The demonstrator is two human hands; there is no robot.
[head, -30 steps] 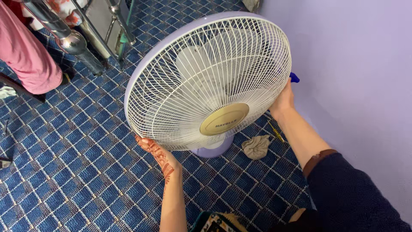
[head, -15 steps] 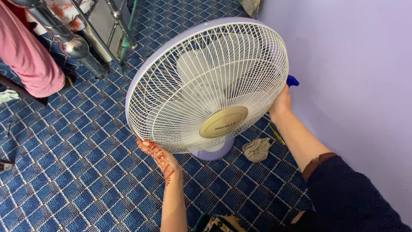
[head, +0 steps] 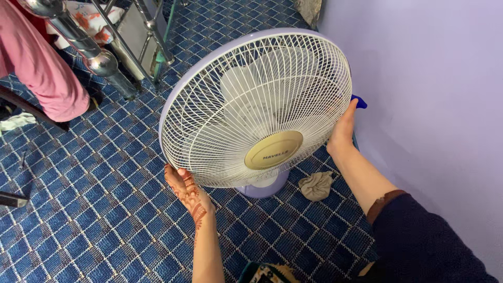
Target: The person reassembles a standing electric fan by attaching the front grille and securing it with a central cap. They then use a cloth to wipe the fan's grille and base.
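Head view: table fan [head: 257,110] stands on blue patterned carpet [head: 94,225], close to the lilac wall [head: 435,105], tilted back a bit.

Left hand [head: 184,189] grips the lower-left rim of the guard, fingers curled on it. Right hand [head: 343,133] closed on the right rim, thumb up along the edge. Both holding the fan.

Handling, my read: prob. light for its bulk, top-heavy on the small round base [head: 262,186]. The wire grille will likely flex and dent if pressed, so hold by the stiff outer ring w/ both hands opposite each other, as now. Smooth plastic, may be a bit slippery.

Looks: white wire guard, pale lilac ring and base, cream hub disc at centre, pale blades behind the wires.

Nearby: crumpled grey-brown cloth [head: 317,186] on the carpet by the base, something blue [head: 359,101] behind the right rim, chrome frame legs [head: 99,57] and another person's pink-clad leg [head: 42,68] upper left.
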